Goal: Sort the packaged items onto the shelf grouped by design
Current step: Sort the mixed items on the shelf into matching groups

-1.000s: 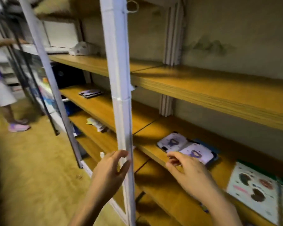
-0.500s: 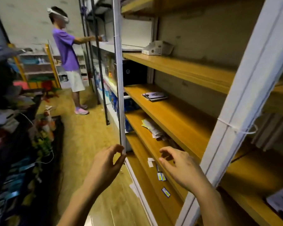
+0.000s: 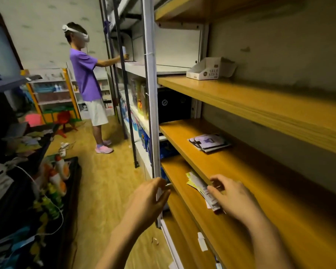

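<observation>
- I see a dim indoor room in warm, yellowish light
- Deep shadow lies under each wooden shelf board (image 3: 241, 98) and over the clutter (image 3: 27, 191) at lower left
- The wide lens bends the white upright (image 3: 150, 94) and stretches the edges
- Left hand (image 3: 149, 200) and right hand (image 3: 235, 199) look softly blurred

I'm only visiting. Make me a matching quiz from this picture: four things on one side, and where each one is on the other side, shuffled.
Things:
1. glue stick box
2. purple packets
3. yellow packets
4. left hand

Places:
A. beside the white post
B. one shelf above the yellow packets
C. one shelf above the purple packets
D. lower shelf, at the right hand

Pairs: 1-C, 2-B, 3-D, 4-A.
</observation>
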The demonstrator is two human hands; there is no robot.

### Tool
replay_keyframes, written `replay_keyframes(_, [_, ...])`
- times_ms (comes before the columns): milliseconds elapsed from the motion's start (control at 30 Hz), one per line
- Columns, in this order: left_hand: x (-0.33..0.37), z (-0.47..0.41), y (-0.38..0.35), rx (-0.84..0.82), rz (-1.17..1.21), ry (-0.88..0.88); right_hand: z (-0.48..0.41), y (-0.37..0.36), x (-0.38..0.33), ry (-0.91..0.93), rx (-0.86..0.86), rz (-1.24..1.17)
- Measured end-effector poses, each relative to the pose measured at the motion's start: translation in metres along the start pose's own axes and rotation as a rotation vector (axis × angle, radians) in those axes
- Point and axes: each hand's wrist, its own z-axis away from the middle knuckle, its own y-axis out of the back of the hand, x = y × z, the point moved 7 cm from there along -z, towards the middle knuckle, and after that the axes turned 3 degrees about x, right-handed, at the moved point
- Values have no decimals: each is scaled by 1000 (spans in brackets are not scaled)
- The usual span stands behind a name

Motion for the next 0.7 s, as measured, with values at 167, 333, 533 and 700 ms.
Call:
replay_keyframes(167, [-26, -61, -27, -64, 44, -31, -63, -7, 7, -65, 19, 38])
replay_keyframes(333, [-52, -128, -57, -99, 103, -75, -123, -17, 25, -233, 107, -9])
replay_keyframes(533, [-80, -219, -94, -189, 151, -228, -206, -44, 51, -571, 263, -106])
replay_keyframes(700, [-97, -289, -105, -279, 173, -380, -274, -54, 48, -806, 375, -5])
